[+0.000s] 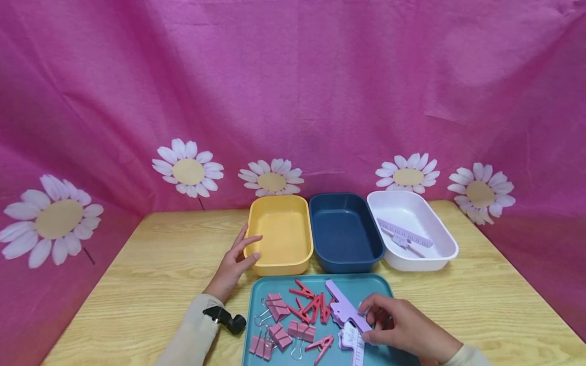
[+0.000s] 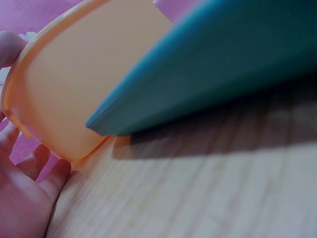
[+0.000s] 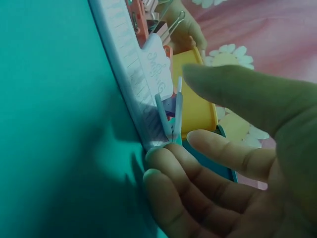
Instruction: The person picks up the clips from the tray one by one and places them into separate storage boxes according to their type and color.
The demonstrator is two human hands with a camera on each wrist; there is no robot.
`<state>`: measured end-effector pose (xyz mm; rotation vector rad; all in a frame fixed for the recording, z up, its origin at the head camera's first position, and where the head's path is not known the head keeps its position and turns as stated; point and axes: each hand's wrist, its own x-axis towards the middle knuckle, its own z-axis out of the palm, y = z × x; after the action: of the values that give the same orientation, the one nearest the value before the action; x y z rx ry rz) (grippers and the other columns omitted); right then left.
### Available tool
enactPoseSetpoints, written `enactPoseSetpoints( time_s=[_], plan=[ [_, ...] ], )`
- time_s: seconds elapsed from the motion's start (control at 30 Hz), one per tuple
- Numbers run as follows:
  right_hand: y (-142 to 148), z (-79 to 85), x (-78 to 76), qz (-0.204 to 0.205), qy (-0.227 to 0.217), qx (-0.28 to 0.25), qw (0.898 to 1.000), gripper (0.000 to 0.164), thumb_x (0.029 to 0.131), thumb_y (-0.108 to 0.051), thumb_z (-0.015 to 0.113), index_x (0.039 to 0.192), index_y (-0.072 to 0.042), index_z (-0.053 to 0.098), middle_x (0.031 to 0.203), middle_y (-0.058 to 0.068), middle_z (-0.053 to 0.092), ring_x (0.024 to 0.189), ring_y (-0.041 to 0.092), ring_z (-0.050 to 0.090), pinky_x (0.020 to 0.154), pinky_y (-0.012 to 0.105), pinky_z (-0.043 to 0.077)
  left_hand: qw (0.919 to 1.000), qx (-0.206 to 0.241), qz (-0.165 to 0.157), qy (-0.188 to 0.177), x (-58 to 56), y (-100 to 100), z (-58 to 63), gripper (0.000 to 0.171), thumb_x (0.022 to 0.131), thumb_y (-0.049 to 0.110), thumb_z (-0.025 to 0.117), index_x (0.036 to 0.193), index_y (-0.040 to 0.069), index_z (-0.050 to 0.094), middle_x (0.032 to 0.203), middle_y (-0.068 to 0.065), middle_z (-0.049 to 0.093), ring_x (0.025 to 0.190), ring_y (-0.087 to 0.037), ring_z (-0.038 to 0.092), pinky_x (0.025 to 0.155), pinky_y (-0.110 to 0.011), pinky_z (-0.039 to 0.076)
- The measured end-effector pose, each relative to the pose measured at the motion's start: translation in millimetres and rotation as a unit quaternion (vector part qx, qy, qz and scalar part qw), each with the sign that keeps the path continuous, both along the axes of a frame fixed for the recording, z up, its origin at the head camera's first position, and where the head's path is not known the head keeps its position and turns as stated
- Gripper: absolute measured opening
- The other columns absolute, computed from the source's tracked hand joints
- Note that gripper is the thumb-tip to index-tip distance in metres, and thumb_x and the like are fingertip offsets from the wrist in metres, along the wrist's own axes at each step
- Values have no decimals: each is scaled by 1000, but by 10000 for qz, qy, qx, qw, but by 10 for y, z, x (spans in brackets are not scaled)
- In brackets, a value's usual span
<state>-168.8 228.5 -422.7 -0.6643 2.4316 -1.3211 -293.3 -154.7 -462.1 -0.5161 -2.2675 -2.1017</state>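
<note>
My left hand [image 1: 232,265] rests at the left wall of the yellow bin [image 1: 280,231], its fingers fairly straight and a couple of them over the rim. In the left wrist view, other fingers [image 2: 37,168] lie against the bin's outside. Over the right part of the teal tray [image 1: 336,356], my right hand [image 1: 400,325] has thumb and fingertips around the lower end of a purple long clip [image 1: 343,302]. The right wrist view shows a gap between thumb and forefinger. Beneath that clip lies a white-faced long clip [image 1: 351,341] with ruler marks.
Pink binder clips [image 1: 276,306] and red clothespins [image 1: 302,290] lie on the tray's left and middle. Behind it, a navy bin [image 1: 346,231] stands beside a white bin [image 1: 441,249] holding light purple long clips [image 1: 405,234]. A magenta daisy cloth [image 1: 293,101] hangs behind the wooden table [image 1: 151,284].
</note>
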Motion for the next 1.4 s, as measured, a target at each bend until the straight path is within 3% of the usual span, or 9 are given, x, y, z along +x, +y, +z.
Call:
enactPoseSetpoints(
  time_s=[0.23, 0.43, 0.73, 0.97, 1.23, 1.4],
  plan=[
    [-7, 8, 7, 113, -424, 262, 9987, 40, 82, -30, 77, 114, -15, 57, 85, 1, 60, 71, 11, 55, 59, 22, 47, 9999, -157, 51, 23, 1, -9, 7, 41, 95, 18, 62, 135, 18, 56, 161, 9, 8, 147, -16, 7, 109, -22, 29],
    [-8, 5, -5, 127, -425, 547, 9975, 43, 81, -32, 78, 115, -17, 56, 83, -2, 59, 71, 12, 54, 59, 22, 47, 9997, -222, 84, -22, 4, -5, 6, 41, 95, 19, 63, 135, 19, 56, 160, 13, 8, 147, -15, 5, 114, -33, 22],
    [-9, -10, -6, 80, -485, 584, 9971, 45, 80, -33, 78, 115, -18, 55, 82, -1, 58, 70, 12, 54, 58, 22, 46, 9999, -167, 35, 21, -7, -11, -4, 42, 94, 21, 64, 135, 17, 56, 160, 13, 9, 146, -14, 7, 107, -17, 29],
    [-7, -13, -10, -63, -552, 538, 9970, 43, 81, -34, 78, 115, -18, 57, 82, 1, 58, 71, 14, 53, 58, 22, 45, 9999, -155, 30, -8, 2, -9, 5, 44, 95, 18, 62, 138, 13, 53, 161, 10, 6, 147, -17, 5, 111, -27, 26],
    [21, -10, -21, -117, -383, 591, 9974, 42, 81, -34, 78, 115, -17, 60, 80, 0, 56, 70, 13, 52, 57, 22, 44, 9999, -135, -5, 32, -3, -13, -8, 43, 95, 18, 62, 137, 13, 54, 161, 9, 6, 147, -18, 5, 105, -16, 30],
    [52, -8, -37, -155, -225, 670, 9974, 39, 81, -31, 78, 114, -17, 61, 81, 0, 56, 70, 13, 52, 57, 22, 44, 9998, -166, 16, 55, 1, -12, 1, 42, 95, 19, 62, 136, 15, 55, 161, 10, 8, 147, -17, 5, 108, -19, 29]
  ],
)
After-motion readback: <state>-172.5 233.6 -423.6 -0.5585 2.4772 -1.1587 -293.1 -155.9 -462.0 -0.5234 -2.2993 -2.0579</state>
